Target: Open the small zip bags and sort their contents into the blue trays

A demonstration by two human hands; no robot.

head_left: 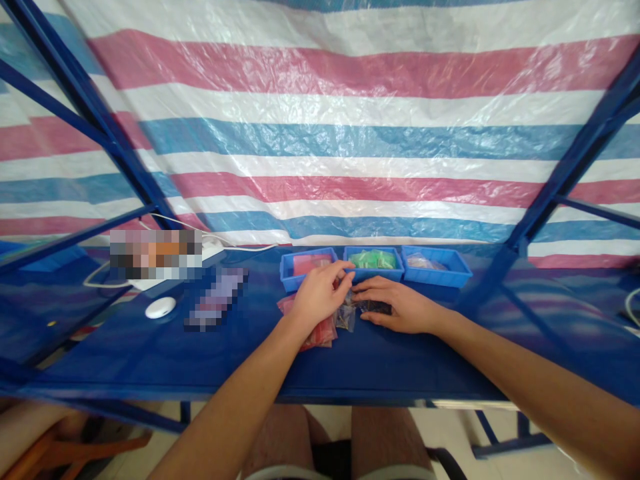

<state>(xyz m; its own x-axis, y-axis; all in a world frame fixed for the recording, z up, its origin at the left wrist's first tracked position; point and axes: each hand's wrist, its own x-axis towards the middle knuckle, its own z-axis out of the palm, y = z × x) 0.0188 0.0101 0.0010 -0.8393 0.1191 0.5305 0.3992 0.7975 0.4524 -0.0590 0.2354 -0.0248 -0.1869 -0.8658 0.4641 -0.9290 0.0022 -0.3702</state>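
My left hand [323, 290] is over a pile of small red plastic bags [320, 333], in front of the blue bins. Its fingers are curled, with thumb and index tips close together; whatever may be between them is hidden. To the right, my right hand [400, 303] rests palm down with fingers apart over dark small packets [376, 307] on the blue table [400, 373]. Between the two hands lies a clear bag with dark contents [345, 318], near the fingertips of both.
Behind my hands stand three blue bins: one with pink-red bags [305, 264], one with green bags [373, 259], one with pale bags [420, 262]. A white round case [161, 307] and blurred-out items lie left. Blue frame posts [560, 167] and a striped sheet [350, 147] enclose the table.
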